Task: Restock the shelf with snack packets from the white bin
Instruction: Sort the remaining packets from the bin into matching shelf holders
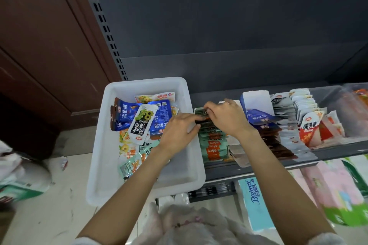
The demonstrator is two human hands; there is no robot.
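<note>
A white bin [111,165] rests on the left end of the dark shelf [249,169], holding several blue, white and green-orange snack packets [143,123]. Just right of the bin stands a row of green-and-orange packets [214,145] on the shelf. My left hand [179,133] presses its fingers against the left side of that row's far end. My right hand [227,117] pinches the top of the green packets at the row's back. Both hands close on the same packets.
Further right on the shelf stand rows of blue [256,117], dark brown [278,145], white [288,117] and red-white packets [314,127]. Below the shelf sit a blue tissue pack [254,203] and pink packs [334,187]. A brown wooden cabinet [39,45] stands left; bags [18,175] lie on the floor.
</note>
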